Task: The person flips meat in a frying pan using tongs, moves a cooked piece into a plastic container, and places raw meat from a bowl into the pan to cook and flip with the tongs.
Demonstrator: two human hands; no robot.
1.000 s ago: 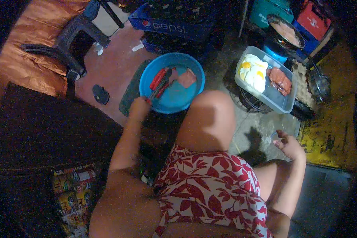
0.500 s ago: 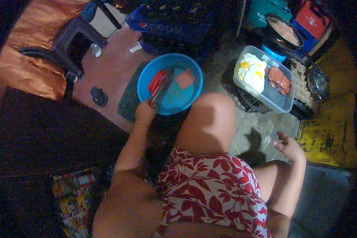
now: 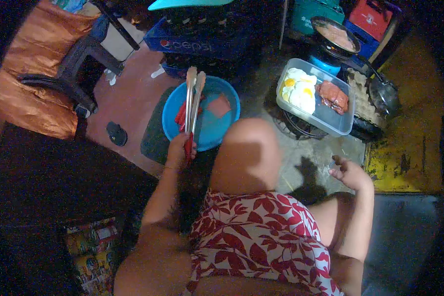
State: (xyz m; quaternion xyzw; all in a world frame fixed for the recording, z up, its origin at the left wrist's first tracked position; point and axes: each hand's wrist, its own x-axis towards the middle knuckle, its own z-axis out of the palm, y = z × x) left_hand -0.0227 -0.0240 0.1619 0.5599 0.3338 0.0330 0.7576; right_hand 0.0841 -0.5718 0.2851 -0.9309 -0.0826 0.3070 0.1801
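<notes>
My left hand (image 3: 180,149) is wrapped round the red handle of metal tongs (image 3: 194,101), whose tips point away from me over a blue basin (image 3: 236,106). In the basin lie red sausages (image 3: 181,116) and a flat pink slice of meat (image 3: 219,105). My right hand (image 3: 350,173) hangs empty with its fingers apart, below a clear plastic container (image 3: 340,129). That container holds fried eggs (image 3: 300,92) on its left side and browned meat slices (image 3: 334,96) on its right.
A frying pan (image 3: 336,35) with pink meat sits on a stove at the upper right. Beside it are an egg tray (image 3: 364,96) and a lid (image 3: 383,96). Blue Pepsi crates (image 3: 195,43) stand behind the basin, a dark stool (image 3: 71,61) at the left.
The tongs have come up out of the basin in my left hand and now point upward in view. The camera view has shifted slightly. My right hand keeps much the same pose.
</notes>
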